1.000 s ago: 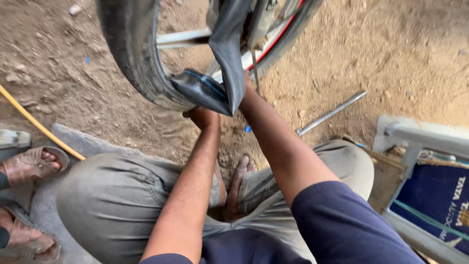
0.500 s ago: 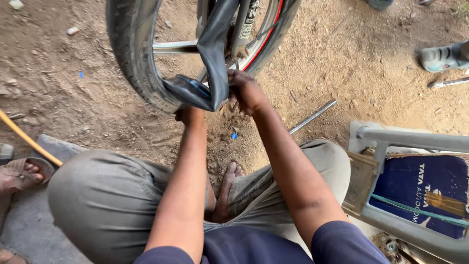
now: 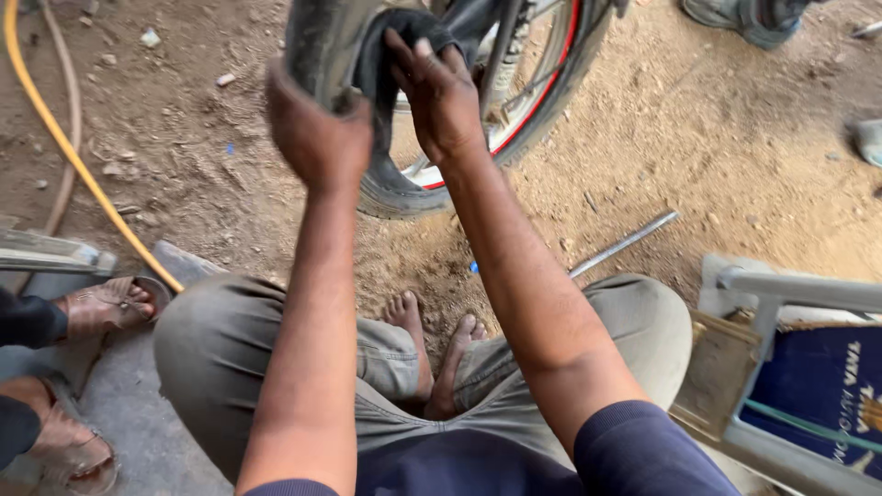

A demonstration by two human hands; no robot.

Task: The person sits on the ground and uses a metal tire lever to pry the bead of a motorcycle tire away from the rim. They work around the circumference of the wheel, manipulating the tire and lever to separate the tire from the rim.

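Observation:
A black motorcycle tyre [image 3: 390, 188] on a wheel with a red-edged rim [image 3: 542, 101] stands upright on the dirt in front of me. A black inner tube [image 3: 390, 46] bulges out of the tyre's side near the top. My left hand [image 3: 312, 129] grips the tyre's outer edge, blurred by motion. My right hand [image 3: 439, 92] presses flat on the inner tube, fingers spread. I squat with bare feet [image 3: 432, 335] under the wheel, grey trousers over my knees.
A metal rod [image 3: 625, 243] lies on the dirt to the right. A yellow hose [image 3: 73, 152] runs down the left. Another person's sandalled feet [image 3: 101, 308] are at the left. A grey metal frame with a blue panel [image 3: 818, 386] stands at the right.
Both hands have risen from the tyre's bottom to higher up its side. The loose fold of inner tube that hung out below is now mostly pushed in against the tyre.

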